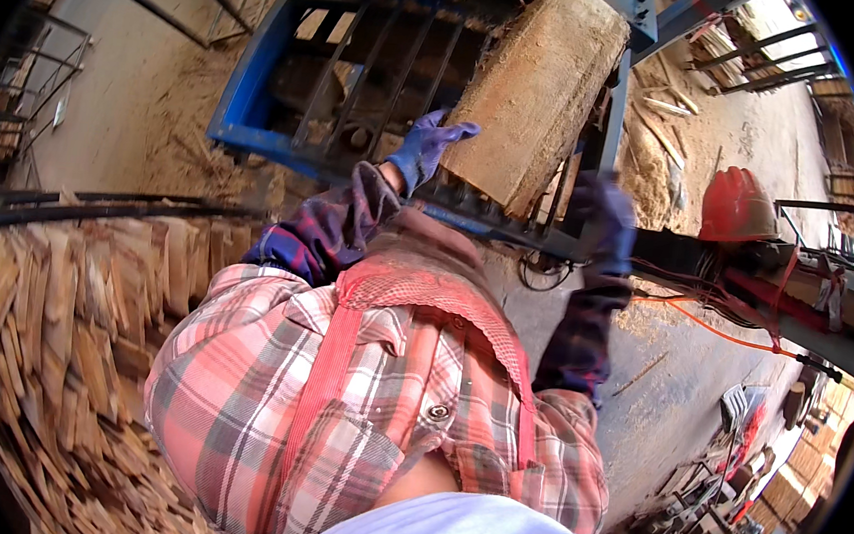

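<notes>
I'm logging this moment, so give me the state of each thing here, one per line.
Wooden block: tilted, propped on the blue metal frame.
Left hand: gloved, pressed against the block's left edge.
Right hand: gloved, at the block's lower right; grip unclear.
Wood offcuts: piled loosely at left.

The slab [538, 95] filled the gap at the frame's [249, 102] right end, leaning over its bars [383, 63], with the left hand [426, 147] pressed to its lower left edge and the right hand [602, 216] just beside its lower right corner. Left of the slab, narrow slots lay open between the bars. A red motor [738, 206] and orange cables [723, 331] crowded the right side. Stacked offcuts [60, 339] walled the left. Bare floor [678, 387] lay open below the right arm.
</notes>
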A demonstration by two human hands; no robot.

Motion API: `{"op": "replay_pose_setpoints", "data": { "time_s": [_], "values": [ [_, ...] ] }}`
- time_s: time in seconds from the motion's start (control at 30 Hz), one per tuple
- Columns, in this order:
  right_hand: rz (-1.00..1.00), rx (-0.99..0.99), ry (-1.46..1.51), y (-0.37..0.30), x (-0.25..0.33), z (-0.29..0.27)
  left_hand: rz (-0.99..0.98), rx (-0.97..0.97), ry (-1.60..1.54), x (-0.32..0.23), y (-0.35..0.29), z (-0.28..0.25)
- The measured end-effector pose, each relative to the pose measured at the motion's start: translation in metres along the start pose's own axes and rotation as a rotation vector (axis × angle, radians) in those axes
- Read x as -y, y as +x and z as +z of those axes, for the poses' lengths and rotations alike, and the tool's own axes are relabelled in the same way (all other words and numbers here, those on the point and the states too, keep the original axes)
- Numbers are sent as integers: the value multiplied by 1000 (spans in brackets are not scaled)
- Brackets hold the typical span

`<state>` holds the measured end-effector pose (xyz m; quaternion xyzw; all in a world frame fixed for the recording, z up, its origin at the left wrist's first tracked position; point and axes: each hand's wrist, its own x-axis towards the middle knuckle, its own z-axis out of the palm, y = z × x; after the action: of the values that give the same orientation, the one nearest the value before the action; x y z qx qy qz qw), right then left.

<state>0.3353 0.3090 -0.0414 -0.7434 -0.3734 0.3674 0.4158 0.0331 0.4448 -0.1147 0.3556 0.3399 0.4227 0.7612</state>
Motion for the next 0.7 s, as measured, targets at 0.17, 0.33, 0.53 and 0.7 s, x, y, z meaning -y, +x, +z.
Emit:
{"op": "replay_pose_setpoints", "data": {
  "time_s": [0.17, 0.33, 0.53, 0.7],
  "values": [
    [-2, -291, 512, 52, -48, -62, -14, -185, 113, 4, -94, -37],
    [-693, 370, -576, -69, 0, 123, -28, -304, 182, 3, -106, -38],
    [-689, 160, -648, -27, -6, 153, 77, -469, 463, -12, -55, -22],
    [-728, 172, -597, -10, 4, 155, 126, -388, 240, -2, -26, -50]
  ]
}}
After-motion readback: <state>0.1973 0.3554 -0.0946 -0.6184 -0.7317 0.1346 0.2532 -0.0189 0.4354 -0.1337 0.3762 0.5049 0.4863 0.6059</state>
